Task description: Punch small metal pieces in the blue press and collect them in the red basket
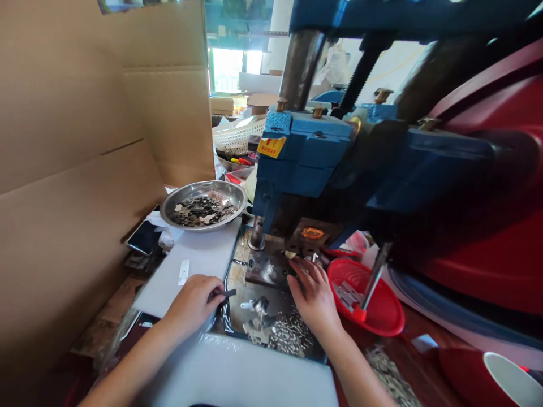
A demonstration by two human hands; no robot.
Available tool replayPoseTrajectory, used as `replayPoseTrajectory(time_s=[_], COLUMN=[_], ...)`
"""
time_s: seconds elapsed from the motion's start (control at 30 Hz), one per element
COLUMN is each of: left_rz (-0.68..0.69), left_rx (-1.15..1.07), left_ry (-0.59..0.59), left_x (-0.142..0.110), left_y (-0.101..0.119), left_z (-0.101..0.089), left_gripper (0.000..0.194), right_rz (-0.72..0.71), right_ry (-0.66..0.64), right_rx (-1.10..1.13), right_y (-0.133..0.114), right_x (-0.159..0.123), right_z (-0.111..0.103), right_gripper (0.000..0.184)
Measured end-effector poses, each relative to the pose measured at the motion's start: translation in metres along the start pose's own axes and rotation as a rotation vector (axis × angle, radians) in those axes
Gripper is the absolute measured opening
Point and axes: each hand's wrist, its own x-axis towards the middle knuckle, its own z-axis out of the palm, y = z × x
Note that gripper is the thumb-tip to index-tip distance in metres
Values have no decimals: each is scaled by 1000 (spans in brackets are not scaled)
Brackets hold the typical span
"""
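Note:
My left hand (198, 299) is closed around a short dark flat strip (229, 293), whose end sticks out toward the press bed. My right hand (311, 291) reaches to the steel die block (269, 268) under the blue press head (303, 152). Its fingers are stretched forward and the thumb stands apart. By its fingertips lies a small pale metal piece (291, 255); I cannot tell if they touch it. Flat metal pieces (257, 330) and many tiny metal bits (291, 334) lie on the bed between my hands.
A steel bowl (169, 217) of flat metal parts stands left of the press. A red plastic basket (392, 316) with metal strips is at the right, beside a metal rod (377, 274). Cardboard (76, 96) walls the left side. A white strip (184, 272) lies on the pale board (203, 254).

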Motion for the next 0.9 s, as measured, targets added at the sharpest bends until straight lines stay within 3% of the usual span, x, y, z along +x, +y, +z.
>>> replayPoseTrajectory(time_s=[0.1,0.23,0.37,0.5,0.67,0.77,0.9], left_rz=[-119,-330,-396,-410,-428,-361,-253], left_rx=[-312,-832,-1007,-1107,-1327,-1259,-1036], left_ry=[48,42,-37,-73,-146,-123,-88], left_x=[2,8,9,6,5,4,7], left_y=[6,22,51,69,72,72,73], left_z=[5,13,16,14,13,14,19], left_gripper=[14,30,42,39,30,35,44], right_rz=[138,320,530,703,849,868,837], right_ry=[-69,-358,-486,-486,-373,-372,-312], right_rx=[152,531,887,1117,1322,1311,1109], right_y=[-18,-51,-68,-71,-67,-66,-64], right_x=[-5,-12,-14,-12,-17,-22,-23], right_z=[-6,-3,7,6,-4,-5,-4], right_gripper=[26,34,48,48,38,38,36])
